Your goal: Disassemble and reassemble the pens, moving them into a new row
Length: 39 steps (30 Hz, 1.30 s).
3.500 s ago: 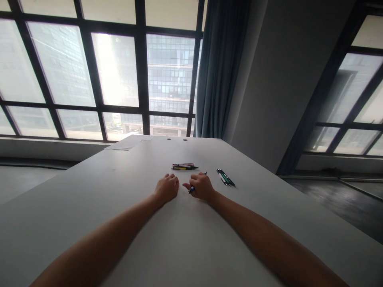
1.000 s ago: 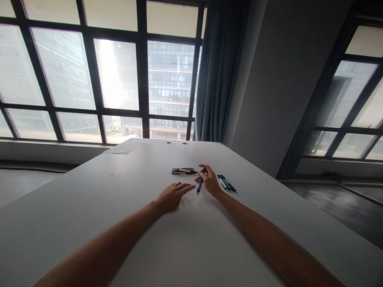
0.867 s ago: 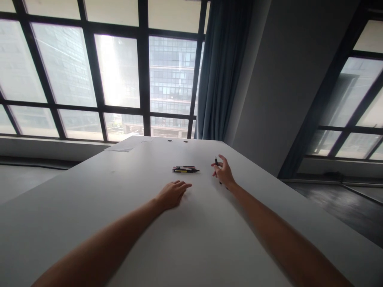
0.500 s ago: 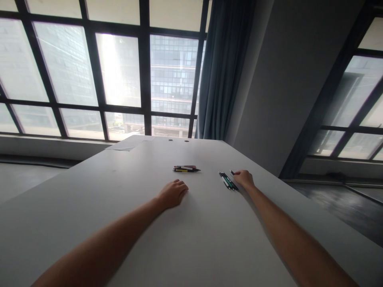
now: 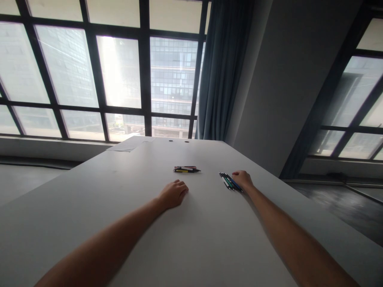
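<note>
Two pen groups lie on the grey worktop (image 5: 125,223), well apart. The right-hand pen group (image 5: 229,181) holds several pens side by side, including a blue one at its right edge; the right hand (image 5: 243,179) rests just beside it, fingertips touching or nearly touching that blue pen, grip relaxed and pinching nothing as far as can be seen. The far pen group (image 5: 186,169) lies ahead of the left hand (image 5: 173,194), which rests palm-down, fingers loosely curled, holding nothing. Judgement: sorting looks partly done, far group untouched. A paper sheet (image 5: 129,144) sits at the far edge near the window (image 5: 119,71); curtain (image 5: 221,71) beyond. Nothing obstructs either hand.
</note>
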Each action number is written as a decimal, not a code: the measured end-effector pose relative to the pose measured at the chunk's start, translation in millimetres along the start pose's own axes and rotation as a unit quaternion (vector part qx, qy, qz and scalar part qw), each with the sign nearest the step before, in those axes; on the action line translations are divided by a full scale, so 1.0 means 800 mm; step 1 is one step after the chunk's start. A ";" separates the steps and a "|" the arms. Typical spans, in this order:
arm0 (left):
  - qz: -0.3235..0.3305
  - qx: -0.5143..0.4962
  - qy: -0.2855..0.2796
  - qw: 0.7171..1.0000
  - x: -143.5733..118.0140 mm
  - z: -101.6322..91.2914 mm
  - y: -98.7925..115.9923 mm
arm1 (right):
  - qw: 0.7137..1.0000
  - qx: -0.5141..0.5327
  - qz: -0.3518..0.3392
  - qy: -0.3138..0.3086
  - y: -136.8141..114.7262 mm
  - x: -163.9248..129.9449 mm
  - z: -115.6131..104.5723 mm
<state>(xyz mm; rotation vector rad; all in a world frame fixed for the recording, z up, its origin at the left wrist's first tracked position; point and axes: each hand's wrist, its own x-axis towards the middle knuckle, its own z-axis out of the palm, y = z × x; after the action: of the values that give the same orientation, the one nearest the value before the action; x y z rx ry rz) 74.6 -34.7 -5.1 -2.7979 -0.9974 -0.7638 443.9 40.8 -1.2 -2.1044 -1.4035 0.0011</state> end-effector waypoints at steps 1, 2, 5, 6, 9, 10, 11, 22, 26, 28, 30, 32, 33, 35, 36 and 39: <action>-0.001 0.002 -0.001 1.000 0.000 0.000 0.000 | 1.000 -0.008 -0.008 0.014 -0.006 -0.004 -0.001; -0.002 0.004 -0.002 1.000 0.000 0.000 0.001 | 0.999 -0.016 -0.024 0.031 -0.013 -0.008 -0.002; -0.007 0.007 -0.003 1.000 0.001 0.000 0.001 | 0.992 -0.030 -0.113 0.043 -0.046 -0.026 0.000; -0.008 0.006 -0.003 1.000 0.001 0.000 0.001 | 0.989 -0.031 -0.143 0.029 -0.060 -0.032 0.003; -0.009 -0.002 0.000 1.000 0.000 0.001 0.001 | 0.969 -0.045 -0.243 -0.016 -0.102 -0.048 0.017; -0.009 -0.004 0.002 1.000 0.000 0.001 0.001 | 0.961 -0.052 -0.271 -0.028 -0.115 -0.052 0.023; -0.009 -0.005 0.004 1.000 -0.001 0.001 0.001 | 0.954 -0.060 -0.291 -0.042 -0.127 -0.054 0.030; 0.001 -0.010 0.006 1.000 0.001 0.003 -0.001 | 0.955 -0.093 -0.272 -0.080 -0.166 -0.039 0.076; -0.001 -0.011 0.003 1.000 0.001 0.003 0.000 | 0.958 -0.087 -0.268 -0.054 -0.160 -0.039 0.066; -0.009 -0.001 0.017 1.000 0.001 0.002 0.001 | 0.962 -0.072 -0.263 -0.033 -0.158 -0.045 0.058; -0.023 0.026 0.049 0.998 0.001 0.000 0.003 | 0.961 -0.048 -0.271 -0.028 -0.159 -0.059 0.049; -0.030 0.061 0.083 0.994 0.002 -0.001 0.004 | 0.952 -0.018 -0.302 -0.041 -0.161 -0.083 0.044; -0.030 0.075 0.095 0.992 0.002 -0.002 0.004 | 0.946 0.000 -0.321 -0.046 -0.163 -0.098 0.042; -0.026 0.097 0.113 0.989 0.003 -0.003 0.003 | 0.935 0.044 -0.348 -0.055 -0.165 -0.128 0.041; -0.026 0.105 0.118 0.987 0.003 -0.003 0.002 | 0.932 0.063 -0.351 -0.059 -0.166 -0.142 0.041; -0.037 0.120 0.110 0.986 0.002 -0.002 -0.003 | 0.926 0.101 -0.355 -0.077 -0.167 -0.169 0.041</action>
<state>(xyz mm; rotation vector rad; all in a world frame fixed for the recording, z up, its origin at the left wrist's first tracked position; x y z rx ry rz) 73.6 -32.0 -3.1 -2.4255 -1.0790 -0.8743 261.4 -22.6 -7.0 -1.3572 -2.0903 0.0207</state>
